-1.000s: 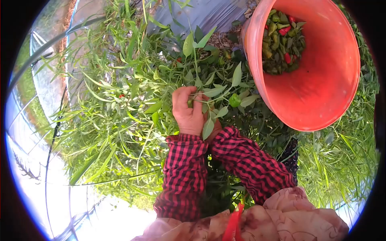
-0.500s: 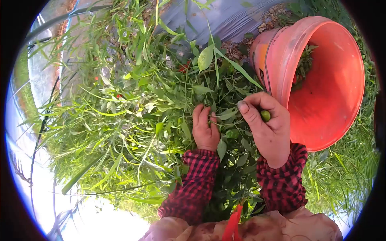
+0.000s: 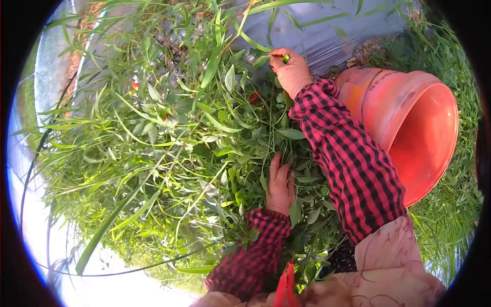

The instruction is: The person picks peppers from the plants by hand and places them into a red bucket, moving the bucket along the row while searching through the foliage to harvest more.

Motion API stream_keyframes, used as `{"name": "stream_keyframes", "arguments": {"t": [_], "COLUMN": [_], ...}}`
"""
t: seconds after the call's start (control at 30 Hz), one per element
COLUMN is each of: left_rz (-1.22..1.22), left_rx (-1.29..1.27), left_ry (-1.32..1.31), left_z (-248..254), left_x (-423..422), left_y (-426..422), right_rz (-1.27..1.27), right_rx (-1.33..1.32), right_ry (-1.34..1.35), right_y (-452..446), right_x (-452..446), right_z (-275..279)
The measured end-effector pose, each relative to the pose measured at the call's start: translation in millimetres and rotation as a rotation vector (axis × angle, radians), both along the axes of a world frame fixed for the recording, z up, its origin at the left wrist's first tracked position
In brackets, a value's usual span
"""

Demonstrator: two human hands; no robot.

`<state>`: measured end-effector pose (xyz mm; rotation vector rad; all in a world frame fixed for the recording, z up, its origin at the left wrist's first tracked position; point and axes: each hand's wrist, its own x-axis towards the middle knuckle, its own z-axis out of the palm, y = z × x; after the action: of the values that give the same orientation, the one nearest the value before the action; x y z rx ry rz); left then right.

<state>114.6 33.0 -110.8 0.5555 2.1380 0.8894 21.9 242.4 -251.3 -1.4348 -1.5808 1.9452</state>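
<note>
My right hand [image 3: 291, 71] is at the upper middle, its fingers closed round a small green pepper [image 3: 286, 59], with a leaf at the fingertips. Lower down, my left hand [image 3: 280, 192] reaches among the leaves of the plants [image 3: 245, 138], its fingers apart and nothing visible in them. A red pepper [image 3: 255, 97] shows in the foliage between the two hands, a little to the left. Right of my right forearm, a red bucket [image 3: 427, 138] leans with its mouth toward the lower right; its contents are hidden from this angle.
Grey plastic sheeting [image 3: 327, 30] covers the ground at the top. Long grass blades cross the plants on the left. A thin dark hose or rod [image 3: 148, 267] curves through the lower left. Dense grass [image 3: 445, 225] grows right of the bucket.
My right hand has moved up and left from beside the bucket with the green pepper. My left hand has shifted down and right. The bucket appears lower, with its peppers no longer visible.
</note>
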Motion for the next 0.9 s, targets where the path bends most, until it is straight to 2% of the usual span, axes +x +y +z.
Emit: {"name": "stream_keyframes", "arguments": {"t": [0.1, 0.13, 0.17, 0.23, 0.27, 0.37, 0.5, 0.53, 0.67, 0.73, 0.9], "left_rz": [0.077, 0.005, 0.005, -0.007, -0.031, -0.052, -0.045, -0.091, -0.056, -0.105, -0.093], "left_rx": [-0.035, -0.100, -0.102, -0.102, -0.105, -0.127, -0.089, -0.091, -0.079, -0.223, -0.204], "left_ry": [-0.142, -0.110, -0.108, -0.091, -0.061, 0.083, 0.031, 0.144, 0.069, 0.015, 0.025], "left_z": [3, 1, -1, 1, 2, 1, 0, -3, 5, 14, 18], "left_x": [9, 10, 11, 11, 11, 19, 19, 19, 18, 14, 16], "left_y": [2, 0, 0, 2, 4, 6, 10, 9, 12, 17, 27], "right_rz": [0.137, 0.207, 0.207, 0.988, 1.206, 1.253, 1.324, 1.341, 1.413, 1.450, 1.534], "right_rx": [-0.154, -0.186, -0.188, 0.373, 0.386, 0.348, 0.289, 0.273, 0.204, 0.172, 0.120], "right_ry": [0.000, -0.165, -0.163, -0.307, -0.466, -0.371, -0.295, -0.282, -0.256, -0.269, -0.285], "right_y": [10, 12, 14, 15, 6, -23, -34, -35, -34, -21, 19], "right_x": [-9, -15, -16, -14, -27, -59, -85, -88, -77, -73, -64], "right_z": [-19, -24, -27, -39, -47, -46, -40, -39, -24, -21, -3]}}
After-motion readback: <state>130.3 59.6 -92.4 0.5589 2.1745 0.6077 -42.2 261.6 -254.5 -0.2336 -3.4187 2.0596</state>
